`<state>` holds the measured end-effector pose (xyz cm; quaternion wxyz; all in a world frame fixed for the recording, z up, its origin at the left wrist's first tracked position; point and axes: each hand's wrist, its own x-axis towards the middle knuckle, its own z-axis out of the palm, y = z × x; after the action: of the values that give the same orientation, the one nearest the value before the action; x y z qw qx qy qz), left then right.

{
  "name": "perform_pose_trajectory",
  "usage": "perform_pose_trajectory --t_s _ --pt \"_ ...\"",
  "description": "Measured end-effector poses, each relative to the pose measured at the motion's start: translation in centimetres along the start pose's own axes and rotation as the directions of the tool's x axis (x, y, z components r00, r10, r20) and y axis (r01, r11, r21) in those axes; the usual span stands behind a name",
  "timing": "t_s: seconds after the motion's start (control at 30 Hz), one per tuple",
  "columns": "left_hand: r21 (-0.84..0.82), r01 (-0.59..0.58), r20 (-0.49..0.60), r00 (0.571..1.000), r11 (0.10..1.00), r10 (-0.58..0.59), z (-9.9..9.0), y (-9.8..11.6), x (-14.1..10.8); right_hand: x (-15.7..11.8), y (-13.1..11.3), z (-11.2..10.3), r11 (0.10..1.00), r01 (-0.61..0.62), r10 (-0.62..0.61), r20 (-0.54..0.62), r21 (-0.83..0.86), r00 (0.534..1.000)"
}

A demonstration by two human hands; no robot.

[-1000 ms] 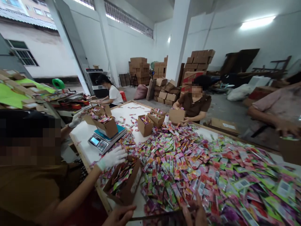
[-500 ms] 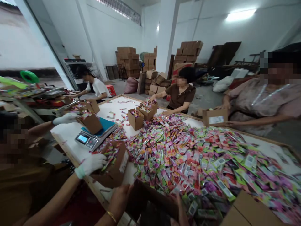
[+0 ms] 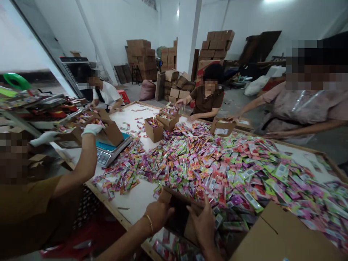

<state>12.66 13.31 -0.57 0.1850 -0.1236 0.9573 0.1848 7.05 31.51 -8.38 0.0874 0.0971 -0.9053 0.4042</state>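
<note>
Near the front edge of the table I hold an open cardboard box (image 3: 179, 216), its inside dark. My left hand (image 3: 159, 214), with a gold bracelet at the wrist, grips the box's left side. On the other side my right hand (image 3: 202, 222) has its fingers and thumb on the box wall. Just beyond the box spreads a large heap of small, colourful packets (image 3: 195, 163), pink, green and purple. Some packets also lie below the box, close to me.
A larger cardboard box (image 3: 288, 235) stands at lower right. On the left, a person's gloved hand (image 3: 92, 129) holds a filled box (image 3: 110, 132) at a digital scale (image 3: 104, 156). Across the table, co-workers handle filled boxes (image 3: 154, 131). The white table (image 3: 123, 208) has a wooden rim.
My box has risen and turned into clearer view between my hands. The left co-worker's near box moved from the table to the scale. The right co-worker's box now rests on the table.
</note>
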Motion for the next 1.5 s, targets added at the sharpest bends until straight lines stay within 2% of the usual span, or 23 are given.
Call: perform_pose_trajectory --t_s 0.07,0.1,0.17,0.23,0.3,0.33,0.4,0.47,0.53,0.63,0.67,0.7,0.77,0.8,0.87,0.93,1.0,1.13,1.2,1.27,1.37,1.43,1.5 --pt "-0.013 -0.093 -0.004 0.996 0.996 0.093 0.9 -0.7 -0.9 0.1 0.1 0.4 1.0 -0.004 0.004 -0.011 0.019 1.0" --pt "-0.003 -0.109 -0.058 0.992 0.994 0.109 1.3 -1.1 -1.2 0.0 0.3 0.5 0.998 0.017 -0.017 -0.013 0.053 1.0" --pt "0.018 -0.087 -0.259 0.962 0.996 0.088 2.1 -1.5 -0.9 -0.4 0.7 0.7 0.987 0.084 -0.079 -0.042 0.134 0.996" --pt "-0.032 -0.008 -0.439 0.899 0.999 -0.007 2.9 -1.5 0.3 -0.4 1.1 0.1 0.971 0.143 -0.14 -0.032 0.19 0.99" --pt "-0.163 0.075 -0.534 0.832 0.984 -0.152 3.6 -1.3 1.9 0.2 1.1 -1.4 0.961 0.163 -0.194 0.121 0.225 0.973" --pt "-0.234 0.104 -0.551 0.805 0.967 -0.22 4.0 -1.1 2.7 0.6 0.8 -2.5 0.959 0.163 -0.219 0.241 0.234 0.946" --pt "-0.351 0.097 -0.563 0.773 0.931 -0.292 4.6 -0.9 3.9 1.4 -0.3 -4.9 0.964 0.195 -0.257 0.452 0.179 0.854" --pt "-0.459 0.037 -0.559 0.765 0.888 -0.32 5.0 -0.9 4.5 1.5 -1.6 -6.5 0.946 0.323 -0.286 0.556 0.032 0.781" --pt "-0.58 0.004 -0.534 0.753 0.815 -0.384 5.2 -1.3 4.9 0.5 -2.4 -6.6 0.847 0.52 -0.371 0.581 -0.108 0.724" --pt "-0.73 0.007 -0.466 0.726 0.683 -0.506 5.0 -2.0 5.1 -2.0 -2.0 -4.8 0.574 0.77 -0.638 0.437 -0.279 0.634" --pt "-0.737 0.012 -0.441 0.75 0.676 -0.494 4.8 -2.1 5.0 -2.8 -1.6 -4.0 0.492 0.8 -0.709 0.376 -0.343 0.597" --pt "-0.709 0.02 -0.41 0.801 0.704 -0.435 4.6 -2.1 4.9 -3.4 -1.1 -3.3 0.436 0.805 -0.749 0.334 -0.401 0.572" --pt "-0.552 0.015 -0.306 0.926 0.834 -0.22 4.2 -1.9 4.5 -4.1 -0.6 -2.3 0.409 0.785 -0.751 0.317 -0.465 0.579" --pt "-0.449 -0.003 -0.235 0.965 0.893 -0.115 4.0 -1.7 4.3 -4.2 -0.7 -1.9 0.419 0.775 -0.732 0.33 -0.473 0.597" --pt "-0.294 -0.003 -0.124 0.992 0.956 -0.035 3.6 -1.1 3.8 -4.2 -1.4 -1.0 0.482 0.728 -0.679 0.318 -0.487 0.662" --pt "-0.234 0.033 -0.088 0.995 0.972 -0.055 3.5 -0.5 3.4 -4.0 -2.7 0.1 0.558 0.66 -0.62 0.276 -0.504 0.735" --pt "-0.226 0.046 -0.069 0.996 0.973 -0.063 3.7 -0.4 3.2 -3.9 -3.8 1.3 0.607 0.604 -0.571 0.246 -0.517 0.784" --pt "-0.387 -0.04 -0.071 0.997 0.921 0.013 4.0 -1.9 4.0 -3.9 -4.1 2.6 0.646 0.567 -0.493 0.288 -0.511 0.821" --pt "-0.516 -0.091 -0.12 0.992 0.852 0.033 3.3 -2.9 5.5 -4.0 -3.5 2.7 0.667 0.556 -0.441 0.34 -0.495 0.831" --pt "-0.557 -0.131 -0.164 0.985 0.82 0.047 1.9 -3.0 7.7 -4.1 -2.9 2.8 0.692 0.541 -0.352 0.431 -0.478 0.831" --pt "-0.442 -0.231 -0.107 0.973 0.867 0.204 -0.5 0.0 11.5 -4.0 -2.2 3.3 0.733 0.494 -0.163 0.584 -0.468 0.795" --pt "-0.327 -0.331 -0.05 0.941 0.885 0.334 -1.2 3.6 13.6 -4.0 -1.9 3.7 0.753 0.456 -0.075 0.627 -0.475 0.776" --pt "-0.224 -0.407 -0.065 0.913 0.886 0.403 -0.8 7.7 15.3 -4.1 -1.7 4.1 0.768 0.42 -0.023 0.635 -0.484 0.772"
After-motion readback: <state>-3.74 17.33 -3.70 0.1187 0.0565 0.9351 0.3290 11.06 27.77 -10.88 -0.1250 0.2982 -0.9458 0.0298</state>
